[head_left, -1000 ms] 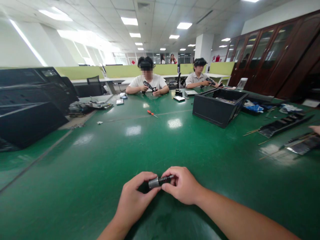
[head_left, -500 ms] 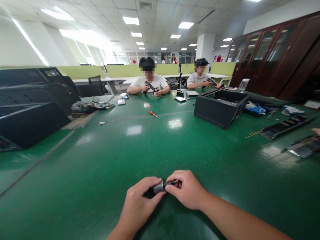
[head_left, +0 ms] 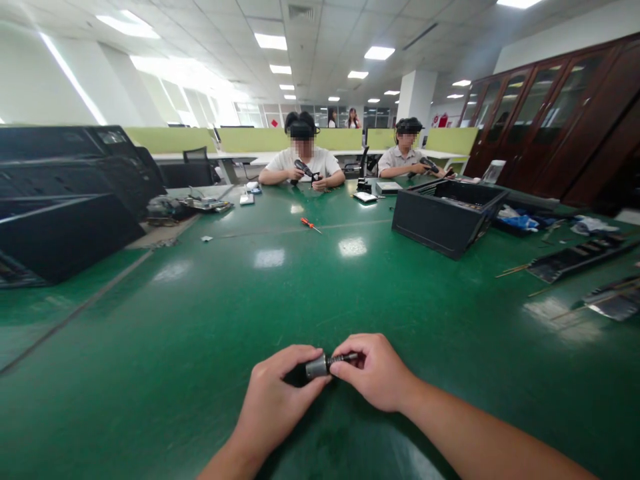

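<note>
My left hand point(head_left: 277, 393) grips a small grey metal cylinder point(head_left: 316, 367) between thumb and fingers, low in the head view. From the cylinder's right end comes a dark, coil-like or threaded shaft point(head_left: 338, 361); which of the two I cannot tell. My right hand point(head_left: 377, 373) pinches this shaft, its thumb close to the cylinder's end. The two parts lie in line, almost level, just over the green tabletop point(head_left: 210, 320). Fingers hide the shaft's far tip in part.
An orange-handled screwdriver point(head_left: 309, 224) lies mid-table. A black computer case point(head_left: 445, 217) stands to the right, with metal strips point(head_left: 580, 257) beyond it. More black cases point(head_left: 70, 233) are at left. Across the table two people point(head_left: 303, 163) hold power drills.
The camera view has shifted slightly, so the table's things sit a little further right. A person's hand at the right edge is gone from view. My hands keep nearly the same grip.
</note>
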`<state>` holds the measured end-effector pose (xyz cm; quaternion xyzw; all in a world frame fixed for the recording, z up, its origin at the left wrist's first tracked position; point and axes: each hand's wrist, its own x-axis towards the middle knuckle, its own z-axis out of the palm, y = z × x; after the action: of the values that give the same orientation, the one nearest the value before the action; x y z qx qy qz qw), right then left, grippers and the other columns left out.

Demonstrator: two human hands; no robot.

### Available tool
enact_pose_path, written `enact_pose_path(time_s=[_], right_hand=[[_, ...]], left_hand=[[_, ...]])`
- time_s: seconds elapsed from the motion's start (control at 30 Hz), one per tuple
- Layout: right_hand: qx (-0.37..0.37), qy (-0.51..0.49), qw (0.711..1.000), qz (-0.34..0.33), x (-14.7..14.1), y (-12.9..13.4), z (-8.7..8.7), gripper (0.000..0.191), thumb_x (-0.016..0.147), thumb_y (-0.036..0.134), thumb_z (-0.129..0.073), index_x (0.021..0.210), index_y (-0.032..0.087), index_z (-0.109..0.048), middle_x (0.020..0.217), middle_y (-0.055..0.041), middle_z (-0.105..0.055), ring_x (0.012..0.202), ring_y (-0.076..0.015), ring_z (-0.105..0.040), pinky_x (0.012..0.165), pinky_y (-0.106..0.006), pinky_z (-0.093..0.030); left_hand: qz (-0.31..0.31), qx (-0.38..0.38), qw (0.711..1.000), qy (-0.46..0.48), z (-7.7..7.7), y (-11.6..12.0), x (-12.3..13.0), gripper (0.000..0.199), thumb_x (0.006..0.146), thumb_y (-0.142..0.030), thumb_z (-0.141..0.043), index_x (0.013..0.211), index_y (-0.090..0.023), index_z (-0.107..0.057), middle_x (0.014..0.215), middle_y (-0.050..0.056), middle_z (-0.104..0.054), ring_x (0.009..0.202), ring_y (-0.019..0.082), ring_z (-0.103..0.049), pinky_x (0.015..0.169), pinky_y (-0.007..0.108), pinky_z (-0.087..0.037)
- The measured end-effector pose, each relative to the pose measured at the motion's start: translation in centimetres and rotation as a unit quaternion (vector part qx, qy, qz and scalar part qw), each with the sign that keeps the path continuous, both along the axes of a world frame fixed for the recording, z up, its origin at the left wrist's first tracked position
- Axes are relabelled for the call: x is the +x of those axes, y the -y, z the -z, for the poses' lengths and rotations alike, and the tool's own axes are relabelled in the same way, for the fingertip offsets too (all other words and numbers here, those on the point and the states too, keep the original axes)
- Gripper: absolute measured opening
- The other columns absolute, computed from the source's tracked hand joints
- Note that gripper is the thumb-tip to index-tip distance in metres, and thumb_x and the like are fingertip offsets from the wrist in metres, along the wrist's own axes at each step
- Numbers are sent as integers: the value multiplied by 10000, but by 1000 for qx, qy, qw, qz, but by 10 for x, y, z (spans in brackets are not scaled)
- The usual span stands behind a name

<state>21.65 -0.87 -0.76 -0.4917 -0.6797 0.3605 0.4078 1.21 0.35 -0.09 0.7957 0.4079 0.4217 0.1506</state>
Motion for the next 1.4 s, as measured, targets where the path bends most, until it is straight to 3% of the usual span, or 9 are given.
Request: enact_pose_path(time_s=[0.37,0.73,1.4], right_hand=[[-7,-6,1000,-2,0,1,-1,99,810,239,-712,811,183,-794,712,-14,-701,633,-141,-591,589,-244,-404],[-25,-27,999,1,1,1,0,89,794,228,-710,798,175,-782,687,-7,-670,614,-136,-568,573,-242,-394],[-26,-67,997,2,0,1,3,129,810,287,-719,786,170,-766,666,-8,-654,596,-129,-550,550,-230,-395]], left_hand=[[-1,-9,1000,15,1,1,1,208,725,-258,-814,927,-250,-770,880,10,-778,786,197,-748,751,275,-623],[-12,1,1000,22,1,3,0,256,706,-216,-826,946,-281,-766,890,-26,-779,787,178,-749,757,254,-619],[21,35,999,36,-5,4,4,142,792,-195,-750,927,-236,-747,881,28,-763,806,188,-737,752,268,-616]])
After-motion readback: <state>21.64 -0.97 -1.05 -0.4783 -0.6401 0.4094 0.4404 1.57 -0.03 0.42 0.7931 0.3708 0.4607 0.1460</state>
